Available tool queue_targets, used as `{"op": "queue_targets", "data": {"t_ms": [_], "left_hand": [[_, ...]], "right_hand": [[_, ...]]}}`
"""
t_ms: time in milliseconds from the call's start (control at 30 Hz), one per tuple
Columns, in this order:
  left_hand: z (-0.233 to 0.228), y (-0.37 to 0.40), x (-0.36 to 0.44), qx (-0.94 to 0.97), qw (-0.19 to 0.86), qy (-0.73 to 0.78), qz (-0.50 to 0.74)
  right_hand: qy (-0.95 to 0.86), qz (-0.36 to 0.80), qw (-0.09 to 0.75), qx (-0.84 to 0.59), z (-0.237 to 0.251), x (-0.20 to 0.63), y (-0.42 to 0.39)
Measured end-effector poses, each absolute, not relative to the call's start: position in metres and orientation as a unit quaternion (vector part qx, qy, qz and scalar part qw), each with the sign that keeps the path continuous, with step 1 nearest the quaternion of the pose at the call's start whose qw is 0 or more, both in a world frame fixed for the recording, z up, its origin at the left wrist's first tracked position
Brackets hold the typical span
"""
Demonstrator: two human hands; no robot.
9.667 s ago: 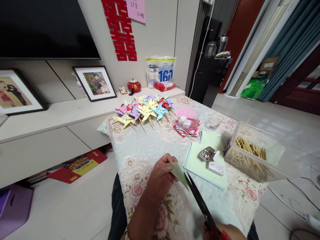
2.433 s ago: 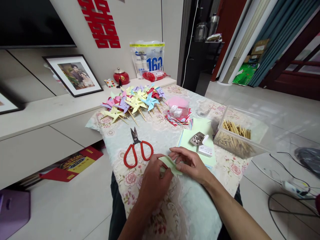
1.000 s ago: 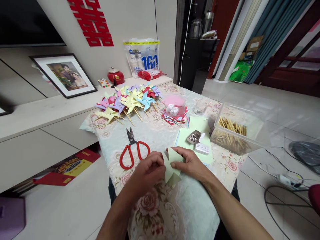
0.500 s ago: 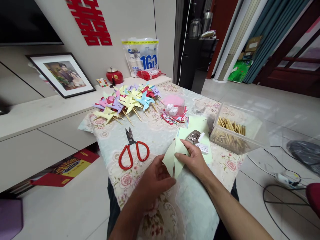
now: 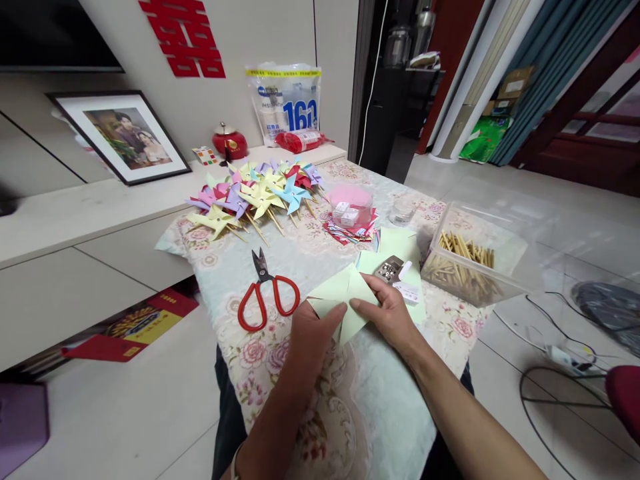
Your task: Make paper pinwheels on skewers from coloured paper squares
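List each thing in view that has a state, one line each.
green paper: opened out flat, cut in from the corners, held by both hands
left hand: gripping the paper
right hand: pressing on the paper
scissors: shut, lying on the table
stick box: open

The room is evenly and softly lit, with weak shadows under the hands and sharp focus at the centre. The wide lens bends and stretches straight lines at the edges.
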State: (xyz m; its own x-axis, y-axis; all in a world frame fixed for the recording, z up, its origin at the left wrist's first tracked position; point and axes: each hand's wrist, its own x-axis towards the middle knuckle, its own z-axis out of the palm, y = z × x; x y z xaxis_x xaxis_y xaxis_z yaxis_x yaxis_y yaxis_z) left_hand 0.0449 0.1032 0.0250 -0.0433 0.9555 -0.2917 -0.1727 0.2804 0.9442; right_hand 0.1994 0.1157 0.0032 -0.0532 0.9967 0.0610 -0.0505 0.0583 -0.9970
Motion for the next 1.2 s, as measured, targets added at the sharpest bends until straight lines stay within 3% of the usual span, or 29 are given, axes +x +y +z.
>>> {"op": "queue_targets", "data": {"t_ms": [200, 267, 433, 500, 567, 733, 900, 1000, 1200], "left_hand": [[0.009, 0.111, 0.046, 0.368, 0.548, 0.528, 0.534], [0.004, 0.111, 0.045, 0.393, 0.447, 0.563, 0.573], [0.010, 0.098, 0.041, 0.567, 0.033, 0.566, 0.597], [0.015, 0.091, 0.044, 0.646, -0.044, 0.503, 0.572], [0.015, 0.087, 0.049, 0.708, -0.058, 0.455, 0.537], [0.005, 0.087, 0.058, 0.733, 0.070, 0.444, 0.510], [0.008, 0.088, 0.058, 0.597, 0.393, 0.429, 0.553], [0.011, 0.092, 0.061, 0.457, 0.539, 0.403, 0.582], [0.007, 0.107, 0.062, 0.289, 0.623, 0.420, 0.593]], "right_hand": [[-0.491, 0.500, 0.563, -0.438, 0.003, 0.197, 0.116], [-0.494, 0.469, 0.579, -0.449, 0.001, 0.197, 0.116], [-0.513, 0.386, 0.592, -0.487, -0.005, 0.199, 0.118], [-0.524, 0.359, 0.591, -0.497, -0.007, 0.199, 0.118], [-0.542, 0.330, 0.584, -0.507, -0.006, 0.200, 0.118], [-0.568, 0.324, 0.572, -0.495, 0.001, 0.199, 0.113], [-0.562, 0.465, 0.580, -0.362, 0.004, 0.200, 0.109], [-0.566, 0.489, 0.572, -0.336, 0.002, 0.202, 0.109], [-0.574, 0.495, 0.554, -0.345, -0.002, 0.203, 0.110]]}}
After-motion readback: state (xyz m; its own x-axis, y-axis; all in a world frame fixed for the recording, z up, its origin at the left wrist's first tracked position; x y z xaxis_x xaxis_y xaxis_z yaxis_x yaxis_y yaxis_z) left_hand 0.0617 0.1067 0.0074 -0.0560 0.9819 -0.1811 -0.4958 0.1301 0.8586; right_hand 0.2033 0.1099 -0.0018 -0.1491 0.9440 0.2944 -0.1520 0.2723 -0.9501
